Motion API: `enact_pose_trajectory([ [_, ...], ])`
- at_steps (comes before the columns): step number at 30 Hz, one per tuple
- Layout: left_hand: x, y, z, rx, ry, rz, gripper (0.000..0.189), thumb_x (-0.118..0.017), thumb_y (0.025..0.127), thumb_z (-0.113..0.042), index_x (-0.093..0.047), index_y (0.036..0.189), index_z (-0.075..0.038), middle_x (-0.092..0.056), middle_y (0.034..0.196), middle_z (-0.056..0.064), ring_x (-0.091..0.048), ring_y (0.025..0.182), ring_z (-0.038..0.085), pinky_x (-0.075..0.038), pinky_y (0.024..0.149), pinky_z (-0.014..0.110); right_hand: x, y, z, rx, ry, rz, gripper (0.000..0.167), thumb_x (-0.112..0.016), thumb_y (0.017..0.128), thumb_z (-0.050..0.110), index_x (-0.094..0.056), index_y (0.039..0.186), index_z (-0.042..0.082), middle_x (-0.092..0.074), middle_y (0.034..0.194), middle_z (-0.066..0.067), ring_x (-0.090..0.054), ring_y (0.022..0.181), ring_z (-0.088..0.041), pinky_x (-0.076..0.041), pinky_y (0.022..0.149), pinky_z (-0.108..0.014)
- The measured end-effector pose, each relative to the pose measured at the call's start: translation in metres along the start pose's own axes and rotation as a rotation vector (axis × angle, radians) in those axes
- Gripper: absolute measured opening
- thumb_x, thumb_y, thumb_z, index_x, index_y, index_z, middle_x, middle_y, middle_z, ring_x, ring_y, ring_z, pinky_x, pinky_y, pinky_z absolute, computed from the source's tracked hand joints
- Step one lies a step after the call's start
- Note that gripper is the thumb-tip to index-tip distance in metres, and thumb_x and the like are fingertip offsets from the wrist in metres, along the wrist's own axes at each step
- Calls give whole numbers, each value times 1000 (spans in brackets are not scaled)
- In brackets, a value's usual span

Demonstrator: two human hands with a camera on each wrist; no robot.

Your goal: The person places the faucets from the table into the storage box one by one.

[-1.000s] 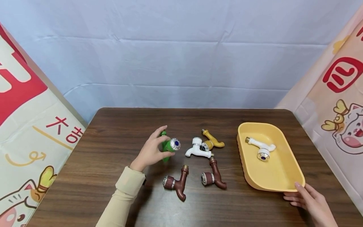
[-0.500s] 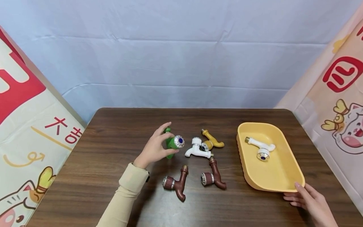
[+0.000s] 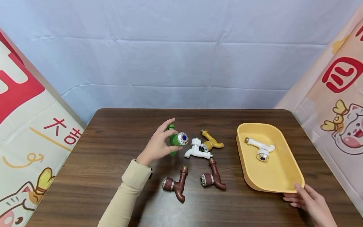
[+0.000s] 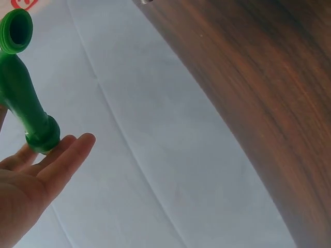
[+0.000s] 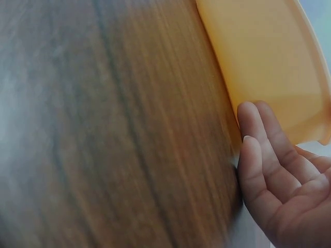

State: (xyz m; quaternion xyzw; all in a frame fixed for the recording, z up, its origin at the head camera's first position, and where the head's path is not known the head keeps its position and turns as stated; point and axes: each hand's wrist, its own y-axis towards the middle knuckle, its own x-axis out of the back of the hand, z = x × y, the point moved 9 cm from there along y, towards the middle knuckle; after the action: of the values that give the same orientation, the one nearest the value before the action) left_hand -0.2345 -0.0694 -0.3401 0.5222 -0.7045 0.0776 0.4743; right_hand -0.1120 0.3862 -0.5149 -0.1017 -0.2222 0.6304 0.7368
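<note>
In the head view my left hand (image 3: pixel 158 143) grips a green tap (image 3: pixel 173 140) between thumb and fingers, with its silver knob and blue centre facing right. The left wrist view shows this green tap (image 4: pixel 23 93) raised above the table, its round spout opening toward the camera and its other end at my fingertips. At the near right corner of a yellow tray (image 3: pixel 272 178), my right hand (image 3: pixel 314 201) holds the rim, thumb on top and fingers below. Seen from the right wrist, the fingers (image 5: pixel 258 139) lie against the tray's outer wall. A white tap (image 3: pixel 262 146) lies inside the tray.
Just right of the green tap, another white tap (image 3: pixel 196 152) lies against a yellow tap (image 3: pixel 214 142) on the dark wooden table (image 3: pixel 119 132). Closer to me are two brown taps, one left (image 3: pixel 180 187) and one right (image 3: pixel 217 178). A pale cloth (image 3: pixel 175 63) hangs behind.
My left hand has carried the green tap to the right and slightly away from me, close to the white tap. The right hand and the tray have stayed put.
</note>
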Motion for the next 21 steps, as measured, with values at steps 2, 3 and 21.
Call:
enact_pose_trajectory([
  [2,-1,2,-2,-7,3,5,32,-80,69,-23,-65,94,-10,-31,143,5,-34,126,25,-37,94,44,0,0,0,4,7,1,51,-43,94,42,-35,118,-2,-68,73,-1,-66,68,-15,-53,59,-33],
  [3,-1,3,-3,-9,1,8,32,-80,69,-23,-65,94,-11,-31,143,5,-34,126,25,-37,95,44,0,0,0,6,7,2,51,-43,94,42,-35,118,-2,-68,73,-1,-66,68,-15,-53,59,-33],
  [21,-10,20,-19,-33,-17,57,33,-79,71,-25,-65,98,-10,-28,145,5,-31,129,25,-38,93,43,0,0,-1,20,56,8,31,-45,94,39,-43,107,10,-69,73,-2,-66,68,-15,-53,59,-33],
])
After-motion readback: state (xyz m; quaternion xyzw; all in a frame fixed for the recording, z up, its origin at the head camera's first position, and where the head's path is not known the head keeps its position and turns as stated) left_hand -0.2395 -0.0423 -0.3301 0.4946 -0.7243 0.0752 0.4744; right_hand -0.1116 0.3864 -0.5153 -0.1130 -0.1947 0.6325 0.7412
